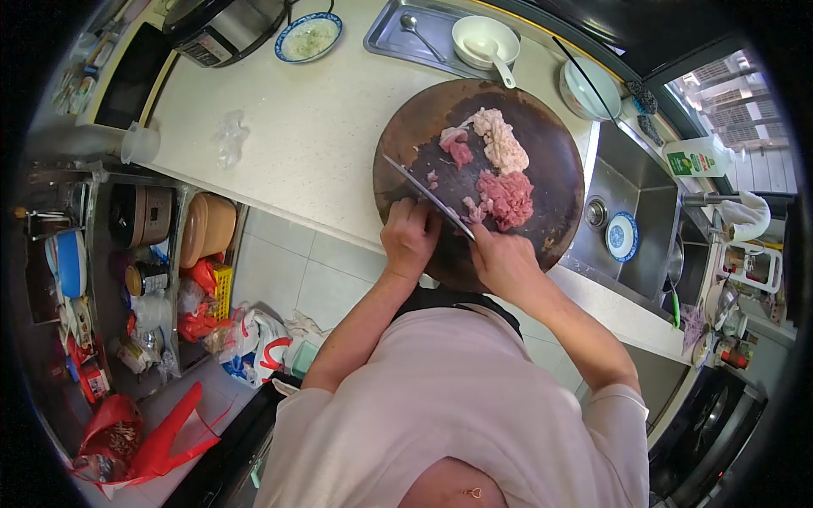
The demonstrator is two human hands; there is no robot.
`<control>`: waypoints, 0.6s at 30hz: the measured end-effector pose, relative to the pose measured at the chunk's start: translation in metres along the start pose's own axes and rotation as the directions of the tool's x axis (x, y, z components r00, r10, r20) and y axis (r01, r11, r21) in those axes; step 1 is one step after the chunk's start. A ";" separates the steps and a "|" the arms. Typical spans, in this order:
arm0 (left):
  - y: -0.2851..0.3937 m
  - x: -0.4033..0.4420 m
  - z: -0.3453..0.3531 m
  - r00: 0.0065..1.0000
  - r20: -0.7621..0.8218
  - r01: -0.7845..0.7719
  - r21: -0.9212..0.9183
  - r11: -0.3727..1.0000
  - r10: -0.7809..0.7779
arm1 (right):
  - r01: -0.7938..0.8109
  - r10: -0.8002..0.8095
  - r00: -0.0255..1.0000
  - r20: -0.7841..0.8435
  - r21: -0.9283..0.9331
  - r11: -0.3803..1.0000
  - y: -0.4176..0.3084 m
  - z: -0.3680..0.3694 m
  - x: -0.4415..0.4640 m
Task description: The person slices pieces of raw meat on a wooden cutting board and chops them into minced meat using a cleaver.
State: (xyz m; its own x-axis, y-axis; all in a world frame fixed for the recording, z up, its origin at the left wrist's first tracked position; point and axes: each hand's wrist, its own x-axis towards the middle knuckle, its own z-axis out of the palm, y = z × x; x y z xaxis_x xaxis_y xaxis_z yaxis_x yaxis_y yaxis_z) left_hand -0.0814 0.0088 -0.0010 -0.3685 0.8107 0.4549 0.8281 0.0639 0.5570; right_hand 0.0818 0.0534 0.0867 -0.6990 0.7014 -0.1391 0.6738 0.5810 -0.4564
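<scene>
A round dark chopping board (pixel 559 169) lies on the counter. My right hand (pixel 506 264) is wrapped round the handle end of a knife (pixel 428 194), whose blade slants up to the left across the board. My left hand (pixel 411 234) is curled beside the blade at the board's near left edge; whatever its fingers hold is hidden. Chopped red meat (pixel 506 200) is heaped right of the knife, with pale minced meat (pixel 501 140) beyond it. A small pink piece of meat (pixel 456 146) and some scraps lie above the blade.
Behind the board stands a metal tray (pixel 385 38) with a spoon and a white bowl (pixel 474 34). A blue-rimmed plate (pixel 308 38) is by the cooker (pixel 222 30). On the right are a glass bowl (pixel 590 89) and the sink (pixel 627 169), which holds a small bowl (pixel 622 236).
</scene>
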 end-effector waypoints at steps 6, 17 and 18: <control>-0.001 -0.001 -0.001 1.000 -0.007 -0.028 -0.003 1.000 0.028 | -0.048 0.049 0.998 -0.030 0.035 0.998 -0.008 0.004 0.061; 0.000 -0.001 0.000 1.000 0.016 0.004 -0.042 0.999 -0.003 | -0.326 0.365 0.919 -0.150 0.237 0.915 0.032 -0.031 -0.006; 0.002 -0.002 -0.001 1.000 0.018 0.000 -0.042 0.999 0.000 | -0.329 0.387 0.909 -0.158 0.299 0.896 0.029 -0.032 -0.010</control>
State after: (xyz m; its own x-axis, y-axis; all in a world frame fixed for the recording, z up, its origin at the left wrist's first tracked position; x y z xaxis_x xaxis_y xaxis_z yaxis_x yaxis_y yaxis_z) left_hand -0.0795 0.0069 0.0005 -0.3608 0.8208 0.4428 0.8094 0.0397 0.5860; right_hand 0.1158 0.0765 0.1024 -0.3368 0.9272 -0.1637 0.7623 0.1664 -0.6255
